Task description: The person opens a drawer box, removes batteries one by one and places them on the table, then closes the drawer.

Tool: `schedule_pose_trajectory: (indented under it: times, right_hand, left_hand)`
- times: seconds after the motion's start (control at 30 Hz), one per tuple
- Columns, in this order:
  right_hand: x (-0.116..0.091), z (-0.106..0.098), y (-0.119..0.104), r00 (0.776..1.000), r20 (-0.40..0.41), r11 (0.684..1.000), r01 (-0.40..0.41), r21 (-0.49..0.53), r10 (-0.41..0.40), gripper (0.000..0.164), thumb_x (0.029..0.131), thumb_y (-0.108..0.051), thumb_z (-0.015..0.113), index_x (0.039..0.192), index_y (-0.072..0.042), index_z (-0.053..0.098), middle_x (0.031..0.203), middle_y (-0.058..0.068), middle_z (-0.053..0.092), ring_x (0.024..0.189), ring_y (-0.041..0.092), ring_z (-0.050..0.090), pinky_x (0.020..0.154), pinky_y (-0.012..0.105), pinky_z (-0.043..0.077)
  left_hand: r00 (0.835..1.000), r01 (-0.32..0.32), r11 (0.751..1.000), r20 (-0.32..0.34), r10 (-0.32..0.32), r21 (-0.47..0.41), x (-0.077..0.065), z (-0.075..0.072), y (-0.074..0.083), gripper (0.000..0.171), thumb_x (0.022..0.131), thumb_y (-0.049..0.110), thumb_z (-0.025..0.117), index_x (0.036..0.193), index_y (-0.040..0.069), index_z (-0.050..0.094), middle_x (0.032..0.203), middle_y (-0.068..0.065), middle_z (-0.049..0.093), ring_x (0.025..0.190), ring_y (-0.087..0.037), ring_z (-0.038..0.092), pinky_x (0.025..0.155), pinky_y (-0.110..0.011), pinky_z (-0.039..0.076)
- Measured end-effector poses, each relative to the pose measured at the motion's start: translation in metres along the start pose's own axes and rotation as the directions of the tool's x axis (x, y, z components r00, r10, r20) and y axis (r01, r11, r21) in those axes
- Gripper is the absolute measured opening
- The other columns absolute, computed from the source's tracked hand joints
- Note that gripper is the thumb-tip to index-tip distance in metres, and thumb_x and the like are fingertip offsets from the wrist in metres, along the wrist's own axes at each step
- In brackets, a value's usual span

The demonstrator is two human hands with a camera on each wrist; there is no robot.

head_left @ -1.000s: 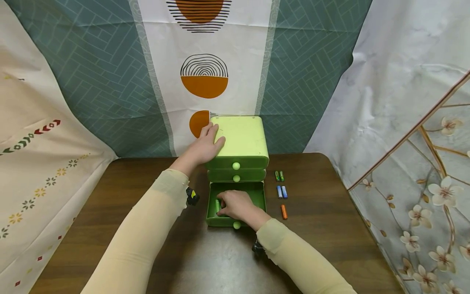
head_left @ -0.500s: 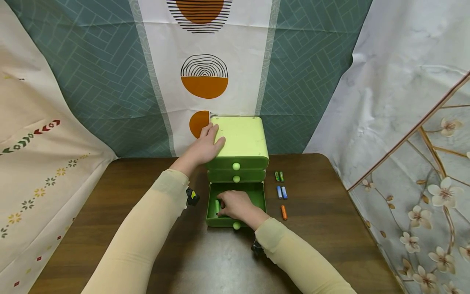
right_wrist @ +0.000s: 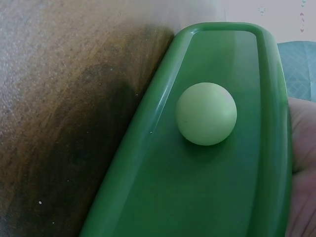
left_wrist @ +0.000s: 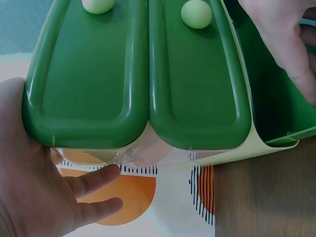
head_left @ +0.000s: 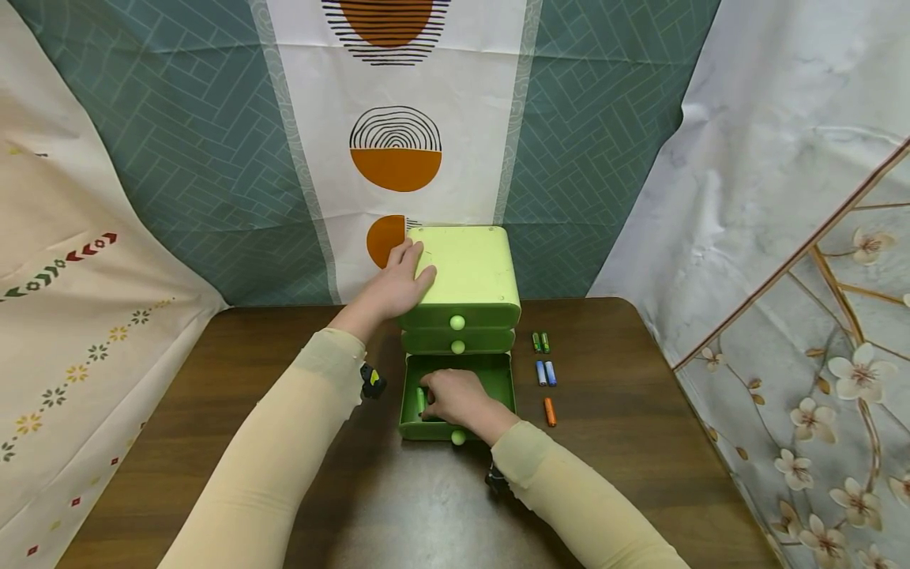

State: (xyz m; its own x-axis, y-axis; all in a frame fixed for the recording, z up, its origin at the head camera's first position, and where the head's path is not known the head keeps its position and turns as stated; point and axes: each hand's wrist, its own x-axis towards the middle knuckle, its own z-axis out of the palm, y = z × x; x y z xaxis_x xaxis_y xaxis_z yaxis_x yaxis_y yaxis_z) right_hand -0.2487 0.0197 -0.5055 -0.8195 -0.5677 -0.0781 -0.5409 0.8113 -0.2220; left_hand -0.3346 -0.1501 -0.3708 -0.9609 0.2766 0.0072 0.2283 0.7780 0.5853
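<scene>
A small drawer cabinet (head_left: 469, 265) with a light green top and dark green drawers stands at the back of the table. My left hand (head_left: 400, 280) rests on its upper left edge; in the left wrist view the fingers (left_wrist: 96, 180) extend along the side. The bottom drawer (head_left: 503, 387) is pulled out, and my right hand (head_left: 458, 395) reaches down into it. Its thumb and forefinger pinch a green battery (head_left: 420, 401) near the drawer's left wall. The right wrist view shows the drawer front with its round knob (right_wrist: 206, 113), which hides the fingers.
Right of the cabinet on the brown table (head_left: 604, 458) lie two green batteries (head_left: 541, 341), two blue ones (head_left: 546, 372) and an orange battery (head_left: 550, 412). The upper drawers (head_left: 490, 316) are pushed in. Patterned cloths (head_left: 604, 118) hang behind and at both sides.
</scene>
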Motion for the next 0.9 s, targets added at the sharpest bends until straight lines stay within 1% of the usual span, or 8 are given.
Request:
schedule_pose_trajectory:
  times: [0.1, 0.27, 0.43, 0.63, 0.9]
  right_hand:
    - [0.0004, 0.0002, -0.0003, 1.0, 0.005, 1.0, 0.0, 0.0, 0.0, 0.044, 0.092, -0.041, 0.093, 0.127, -0.019, 0.079, 0.083, -0.017, 0.067, 0.082, 0.009, 0.068, 0.074, 0.035, 0.058]
    - [0.0012, 0.0007, -0.0002, 1.0, 0.011, 1.0, -0.002, -0.001, 0.002, 0.048, 0.092, -0.041, 0.092, 0.133, -0.019, 0.078, 0.084, -0.017, 0.068, 0.084, 0.009, 0.069, 0.075, 0.035, 0.059]
    - [0.0016, 0.001, -0.0003, 1.0, 0.012, 1.0, -0.002, -0.003, 0.002, 0.049, 0.093, -0.041, 0.092, 0.134, -0.019, 0.078, 0.082, -0.017, 0.067, 0.083, 0.01, 0.069, 0.074, 0.036, 0.059]
    - [0.0013, 0.0009, -0.0017, 1.0, 0.004, 1.0, -0.002, -0.018, 0.002, 0.048, 0.093, -0.042, 0.092, 0.133, -0.019, 0.079, 0.082, -0.017, 0.067, 0.086, 0.011, 0.07, 0.075, 0.036, 0.059]
    - [0.0011, 0.0005, -0.0023, 1.0, 0.011, 1.0, 0.015, -0.02, -0.015, 0.04, 0.094, -0.041, 0.091, 0.125, -0.019, 0.079, 0.08, -0.016, 0.066, 0.08, 0.009, 0.068, 0.075, 0.036, 0.059]
  left_hand:
    - [1.0, 0.001, 1.0, 0.001, -0.001, 0.0, 0.0001, -0.0001, -0.0007, 0.081, 0.116, 0.059, 0.033, 0.18, 0.018, 0.006, 0.185, -0.006, -0.007, 0.166, -0.041, 0.023, 0.128, -0.062, 0.029]
    - [1.0, -0.002, 1.0, 0.002, 0.002, 0.002, 0.0002, -0.0001, -0.0015, 0.081, 0.117, 0.059, 0.033, 0.18, 0.018, 0.005, 0.185, -0.006, -0.007, 0.165, -0.042, 0.024, 0.128, -0.062, 0.029]
    - [1.0, -0.002, 1.0, 0.0, 0.002, 0.0, 0.0, -0.0002, -0.001, 0.081, 0.116, 0.059, 0.034, 0.18, 0.018, 0.006, 0.185, -0.006, -0.007, 0.165, -0.042, 0.025, 0.128, -0.062, 0.029]
    - [1.0, -0.002, 1.0, 0.003, 0.002, 0.006, 0.0003, 0.0004, -0.0011, 0.081, 0.116, 0.059, 0.033, 0.18, 0.018, 0.005, 0.185, -0.006, -0.007, 0.165, -0.042, 0.025, 0.128, -0.062, 0.03]
    - [1.0, -0.004, 1.0, 0.0, 0.004, 0.003, 0.0003, 0.0005, -0.0013, 0.081, 0.116, 0.06, 0.033, 0.18, 0.018, 0.006, 0.185, -0.006, -0.007, 0.164, -0.042, 0.026, 0.127, -0.062, 0.03]
